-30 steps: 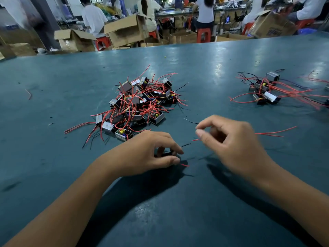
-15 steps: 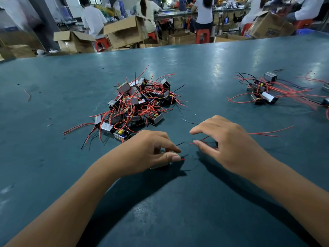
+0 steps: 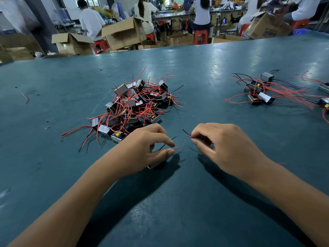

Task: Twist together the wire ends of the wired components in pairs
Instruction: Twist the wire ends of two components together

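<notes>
head view: a wide dark teal table (image 3: 204, 72) fills most of the scene. a tangled pile of small boxy parts (image 3: 135, 106) with red and black wires lies on it, just beyond the left hand. a smaller group of parts (image 3: 260, 91) with long red wires sits well apart, toward the far right of the table. a loose scrap of red wire (image 3: 25, 98) lies alone at far left. past the table's far edge stand open cardboard boxes (image 3: 122, 34) and red stools (image 3: 200, 36), with people seated at benches with their backs turned.

nothing lies between the two hands except bare table and wire ends.

the left hand (image 3: 142, 150) is curled over a small part (image 3: 156, 164) resting on the table under the palm; its thumb and forefinger pinch a red wire end (image 3: 177, 148), with a thin black wire (image 3: 167, 142) running out beside the forefinger. the right hand (image 3: 224, 147) is curled too, fingertips pinching a red wire tip (image 3: 189, 137), and a short black wire end (image 3: 186, 132) sticks out just above it. the two pinched wire ends are near each other but not touching.
</notes>
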A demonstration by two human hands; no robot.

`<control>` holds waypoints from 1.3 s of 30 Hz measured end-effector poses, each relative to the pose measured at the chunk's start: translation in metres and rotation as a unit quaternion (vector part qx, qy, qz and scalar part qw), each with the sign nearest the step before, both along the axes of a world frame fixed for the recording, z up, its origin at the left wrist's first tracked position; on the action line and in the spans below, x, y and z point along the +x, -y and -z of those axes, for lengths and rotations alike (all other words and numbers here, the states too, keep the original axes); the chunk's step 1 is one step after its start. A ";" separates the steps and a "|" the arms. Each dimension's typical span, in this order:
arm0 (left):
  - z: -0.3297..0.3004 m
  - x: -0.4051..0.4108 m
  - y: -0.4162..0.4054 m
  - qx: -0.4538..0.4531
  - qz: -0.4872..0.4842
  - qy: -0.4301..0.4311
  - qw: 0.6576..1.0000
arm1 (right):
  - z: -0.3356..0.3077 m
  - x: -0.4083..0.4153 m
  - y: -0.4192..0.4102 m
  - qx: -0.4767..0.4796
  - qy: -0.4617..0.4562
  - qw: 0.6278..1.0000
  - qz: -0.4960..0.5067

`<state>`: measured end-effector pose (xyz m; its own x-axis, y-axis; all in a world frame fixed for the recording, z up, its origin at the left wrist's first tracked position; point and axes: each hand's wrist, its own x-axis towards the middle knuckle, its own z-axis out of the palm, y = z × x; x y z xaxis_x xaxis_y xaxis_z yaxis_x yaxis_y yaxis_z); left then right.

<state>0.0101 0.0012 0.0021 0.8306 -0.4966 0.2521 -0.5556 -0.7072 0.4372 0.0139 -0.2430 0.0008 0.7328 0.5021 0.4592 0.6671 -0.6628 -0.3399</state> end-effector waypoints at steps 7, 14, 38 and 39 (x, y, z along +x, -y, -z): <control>0.002 -0.007 0.013 0.101 -0.059 0.097 0.988 | -0.002 -0.001 0.000 -0.015 0.000 0.999 0.040; 0.002 -0.003 0.011 0.140 -0.043 0.087 0.985 | 0.000 0.005 0.003 0.000 -0.033 0.998 0.046; -0.014 -0.006 -0.001 0.094 0.069 -0.020 0.993 | -0.004 0.006 0.009 0.205 -0.225 0.952 -0.021; -0.014 -0.007 0.001 0.091 0.071 -0.019 0.993 | -0.004 0.006 0.008 0.221 -0.250 0.942 -0.026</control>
<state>0.0032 0.0006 0.0157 0.7560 -0.6440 0.1171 -0.6410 -0.6922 0.3317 0.0195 -0.2507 0.0048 0.8924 0.3843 0.2365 0.3789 -0.3536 -0.8552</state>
